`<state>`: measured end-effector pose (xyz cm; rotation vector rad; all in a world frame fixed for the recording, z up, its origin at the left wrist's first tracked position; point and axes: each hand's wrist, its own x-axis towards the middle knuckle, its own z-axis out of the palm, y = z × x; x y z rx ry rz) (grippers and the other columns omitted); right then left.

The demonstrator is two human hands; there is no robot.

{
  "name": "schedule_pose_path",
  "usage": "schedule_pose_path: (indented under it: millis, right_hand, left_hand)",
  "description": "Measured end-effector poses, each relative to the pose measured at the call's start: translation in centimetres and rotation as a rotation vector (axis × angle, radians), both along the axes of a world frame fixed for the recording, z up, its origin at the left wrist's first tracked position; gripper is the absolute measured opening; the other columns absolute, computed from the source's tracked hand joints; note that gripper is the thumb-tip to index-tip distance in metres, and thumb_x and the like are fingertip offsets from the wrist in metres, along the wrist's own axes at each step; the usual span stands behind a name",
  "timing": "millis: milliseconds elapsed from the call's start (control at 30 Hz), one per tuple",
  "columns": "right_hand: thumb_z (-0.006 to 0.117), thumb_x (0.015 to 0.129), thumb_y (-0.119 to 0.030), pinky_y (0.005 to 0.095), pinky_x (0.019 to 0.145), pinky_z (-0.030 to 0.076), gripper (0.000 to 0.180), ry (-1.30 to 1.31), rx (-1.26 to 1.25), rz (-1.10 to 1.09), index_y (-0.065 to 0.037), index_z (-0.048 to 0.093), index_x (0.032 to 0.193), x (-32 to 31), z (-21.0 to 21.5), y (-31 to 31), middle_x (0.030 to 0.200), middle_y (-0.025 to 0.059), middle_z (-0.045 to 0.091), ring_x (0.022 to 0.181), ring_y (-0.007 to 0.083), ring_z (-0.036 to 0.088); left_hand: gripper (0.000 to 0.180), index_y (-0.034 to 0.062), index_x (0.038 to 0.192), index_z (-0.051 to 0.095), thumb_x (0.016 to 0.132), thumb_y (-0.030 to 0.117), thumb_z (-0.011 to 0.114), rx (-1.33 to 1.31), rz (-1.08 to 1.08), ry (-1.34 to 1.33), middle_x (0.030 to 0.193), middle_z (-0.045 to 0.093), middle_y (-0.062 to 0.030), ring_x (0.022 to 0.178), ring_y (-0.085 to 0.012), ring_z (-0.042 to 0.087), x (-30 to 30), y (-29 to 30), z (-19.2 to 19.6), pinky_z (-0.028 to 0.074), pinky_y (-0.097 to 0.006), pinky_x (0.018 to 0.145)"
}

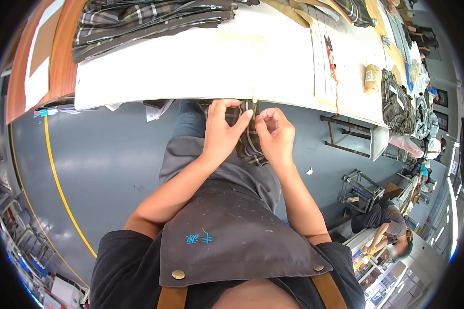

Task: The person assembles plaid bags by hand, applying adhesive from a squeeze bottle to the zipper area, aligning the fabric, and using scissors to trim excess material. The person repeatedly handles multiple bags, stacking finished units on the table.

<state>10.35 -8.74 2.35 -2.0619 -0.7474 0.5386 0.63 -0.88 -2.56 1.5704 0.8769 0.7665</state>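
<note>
Both hands meet just below the near edge of the white worktable [191, 67], a little above the centre of the view. The left hand [222, 131] is closed around a piece of dark plaid fabric [248, 144], thumb and fingers pinching its upper edge at about 12 o'clock from the wrist. The right hand [276, 135] sits just beside it at 3 o'clock, its fingertips drawn together on the same edge, apparently nipping a small tab or a thread; what it nips is too small to tell. The fabric hangs from the two grips down over the grey apron [227, 226] on the person's lap, toward 6 o'clock.

The main risk, as I judge it, is that the pinches are small and close together. If one slips, the loose lower part of the cloth drags the rest off the lap to the grey floor [103, 159]. A sharp pull with the right fingertips could also tear a thread or distort the plaid edge.

A stack of folded plaid pieces [149, 20] lies at 11 o'clock on the table, well apart. A red-handled tool [331, 56] rests at 1 o'clock, out of easy reach. Another person [386, 226] bends over a bench at 4 o'clock, well away.
</note>
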Motion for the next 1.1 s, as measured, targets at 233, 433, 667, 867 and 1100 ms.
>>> schedule_pose_path:
  millis: [233,433,667,867,1100]
  right_hand:
    - [0.062,0.086,-0.004,0.0188,0.047,0.035,0.007,0.227,0.01,-0.018,-0.003,0.058,0.081,0.6,0.0,-0.5,0.059,-0.004,0.055,0.051,-0.0007,0.045]
    - [0.062,0.085,-0.004,0.0193,0.046,0.035,0.007,0.186,0.015,0.021,-0.002,0.057,0.08,0.7,0.1,-0.4,0.059,-0.0037,0.055,0.051,-0.0002,0.044]
    - [0.062,0.085,-0.004,0.0201,0.047,0.036,0.007,0.123,-0.029,-0.036,-0.002,0.057,0.081,-0.2,0.4,-0.3,0.06,-0.002,0.055,0.051,0.001,0.045]
    - [0.064,0.084,-0.004,0.021,0.05,0.042,0.007,0.06,0.04,-0.095,-0.001,0.059,0.086,-0.8,0.1,0.6,0.065,0.001,0.06,0.052,0.0038,0.05]
    - [0.068,0.083,-0.007,0.0235,0.055,0.05,0.016,-0.199,0.011,-0.046,-0.002,0.06,0.095,-0.5,-1.7,0.7,0.074,0.005,0.067,0.058,0.0124,0.062]
  left_hand:
    - [0.049,-0.001,0.129,0.052,0.085,0.013,0.069,-0.567,-0.348,-0.117,0.127,0.055,-0.0095,0.117,-0.0159,0.05,-0.3,1.7,-2.8,0.039,-0.03,0.099]
    - [0.037,0.0019,0.118,0.063,0.084,0.013,0.071,-0.845,-0.59,-0.276,0.105,0.065,-0.0023,0.097,-0.0105,0.058,0.5,4.1,-4.8,0.046,-0.027,0.088]
    - [0.018,0.0024,0.103,0.065,0.086,0.009,0.068,-1.098,-0.476,-0.548,0.094,0.066,-0.0005,0.087,-0.0073,0.06,0.8,2.3,-6.0,0.049,-0.023,0.077]
    - [0.024,0.0029,0.109,0.062,0.088,0.012,0.068,-1.068,-0.387,-0.618,0.094,0.066,-0.0004,0.084,-0.007,0.061,1.1,1.2,-6.4,0.051,-0.024,0.076]
    - [0.024,0.0023,0.11,0.062,0.088,0.012,0.067,-1.015,-0.34,-0.641,0.098,0.067,-0.0018,0.088,-0.0083,0.061,1.3,0.7,-7.0,0.05,-0.026,0.082]
